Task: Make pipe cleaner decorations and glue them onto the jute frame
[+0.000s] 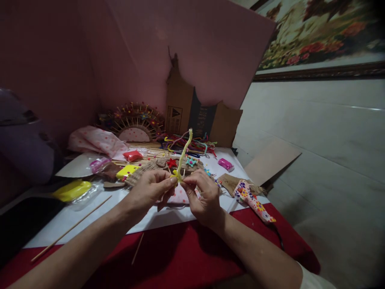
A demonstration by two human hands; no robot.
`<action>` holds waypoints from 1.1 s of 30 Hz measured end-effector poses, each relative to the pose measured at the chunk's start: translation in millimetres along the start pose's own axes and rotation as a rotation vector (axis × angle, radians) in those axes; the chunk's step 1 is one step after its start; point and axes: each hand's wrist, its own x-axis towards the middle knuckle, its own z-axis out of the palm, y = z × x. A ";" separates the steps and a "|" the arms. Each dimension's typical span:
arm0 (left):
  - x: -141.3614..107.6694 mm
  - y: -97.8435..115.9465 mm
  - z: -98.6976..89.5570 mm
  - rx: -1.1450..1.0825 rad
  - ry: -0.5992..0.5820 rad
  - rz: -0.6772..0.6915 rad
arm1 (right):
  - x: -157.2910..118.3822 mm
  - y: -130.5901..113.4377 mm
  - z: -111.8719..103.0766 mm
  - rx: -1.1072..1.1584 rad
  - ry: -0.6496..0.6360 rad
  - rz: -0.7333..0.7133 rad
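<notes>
A yellow pipe cleaner (184, 154) rises from between my hands, its lower end bent into a small bunched shape and its top curving slightly right. My left hand (156, 186) pinches the bunched part from the left. From the right, my right hand (203, 196) grips the same bunch with thumb and fingers. Behind and below them lies a woven half-round piece (150, 166) bearing a red star (171, 162) and a teal star (191, 161). Pink dotted fabric (180, 195) shows under my fingers.
Colourful pipe cleaners (204, 145) lie at the back before torn cardboard (180, 108). A decorated fan-like piece (135, 132) leans at the wall. Yellow clay (72, 190) and a wooden stick (72, 228) lie left; a pink packet (225, 164) and flowered fabric (254, 202) lie right.
</notes>
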 end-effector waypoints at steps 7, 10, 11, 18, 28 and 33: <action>-1.0 2.4 1.3 -0.025 0.012 0.009 | -2.0 -1.0 2.1 0.008 -0.012 0.013; 0.1 1.4 -0.2 0.014 0.034 0.003 | -2.2 -1.7 -0.4 0.015 -0.027 -0.022; 0.4 1.1 -0.4 0.024 0.039 -0.010 | -1.6 -2.0 -2.1 0.008 -0.018 -0.045; 0.5 -0.8 1.8 0.010 -0.032 -0.106 | 7.5 1.6 -12.0 -0.120 -0.141 -0.176; 1.1 -0.8 -0.6 -0.038 -0.030 -0.135 | 6.3 7.8 -10.4 -0.207 -0.150 -0.130; -0.7 -0.9 -1.3 -0.009 -0.006 -0.112 | 6.1 9.0 -9.1 -0.187 -0.150 -0.075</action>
